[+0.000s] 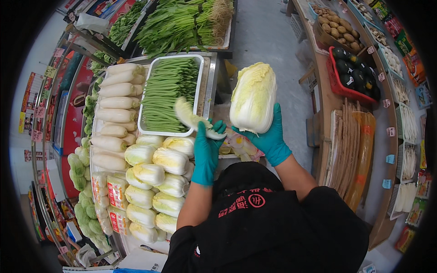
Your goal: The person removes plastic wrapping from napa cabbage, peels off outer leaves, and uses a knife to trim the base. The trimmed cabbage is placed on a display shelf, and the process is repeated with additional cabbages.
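Note:
My right hand (273, 136), in a teal glove, holds up a large napa cabbage (254, 99) by its base end. The cabbage has pale yellow-green leaves at its far end and a white stem near my palm. In my left hand (208, 150), gloved the same way, is a loose cabbage leaf (187, 114), pinched between thumb and fingers and slightly blurred. That leaf is apart from the cabbage and hangs over the edge of a white tray of green beans (170, 95). Stacked napa cabbages (140, 196) lie left of my left forearm.
White radishes (112, 116) lie in rows beyond the cabbages, with bagged goods (117, 204) nearer me. Leafy greens with roots (191, 24) fill the far stand. Discarded leaves (240, 145) lie low beneath my hands. Across the aisle, a red basket (341, 90) holds dark squashes beside potatoes (339, 29).

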A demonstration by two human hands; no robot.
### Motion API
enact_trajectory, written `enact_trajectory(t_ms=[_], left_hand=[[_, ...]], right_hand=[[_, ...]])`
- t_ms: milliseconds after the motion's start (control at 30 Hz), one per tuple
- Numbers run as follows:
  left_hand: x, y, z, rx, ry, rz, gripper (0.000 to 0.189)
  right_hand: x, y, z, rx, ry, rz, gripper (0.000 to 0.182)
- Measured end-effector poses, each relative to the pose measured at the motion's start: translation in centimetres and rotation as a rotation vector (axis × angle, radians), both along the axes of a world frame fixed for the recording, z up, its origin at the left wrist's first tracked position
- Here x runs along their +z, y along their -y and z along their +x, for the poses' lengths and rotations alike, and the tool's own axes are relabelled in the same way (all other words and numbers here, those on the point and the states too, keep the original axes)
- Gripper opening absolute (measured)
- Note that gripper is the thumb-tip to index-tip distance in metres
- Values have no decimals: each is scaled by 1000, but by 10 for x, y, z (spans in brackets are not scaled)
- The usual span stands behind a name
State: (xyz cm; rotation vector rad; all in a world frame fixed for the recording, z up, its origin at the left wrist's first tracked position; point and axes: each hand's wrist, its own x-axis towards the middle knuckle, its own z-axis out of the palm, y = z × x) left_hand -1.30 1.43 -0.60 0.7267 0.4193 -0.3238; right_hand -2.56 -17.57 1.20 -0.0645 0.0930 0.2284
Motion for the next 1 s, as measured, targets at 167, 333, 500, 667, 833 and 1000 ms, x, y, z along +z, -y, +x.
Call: enact_trajectory(t_ms=[167, 333, 500, 667, 833, 1000], left_hand=[[5, 23, -25, -108, 430, 735, 83], [71, 38, -21, -141, 625, 655, 84], [52, 18, -9, 46, 483, 489, 55], [41, 20, -14, 77, 431, 564, 55], [43, 27, -11, 256, 339, 297, 53], [34, 23, -12, 242, 384, 202, 47]], right_hand=[[-12, 4, -8, -309, -31, -682, 83], [19, -14, -22, -488, 392, -1305, 102], [32, -19, -1, -249, 406, -1120, 117], [24, -35, 2, -212, 357, -979, 111], [20, -45, -2, -314, 267, -944, 102], [5, -34, 6, -290, 75, -619, 78]])
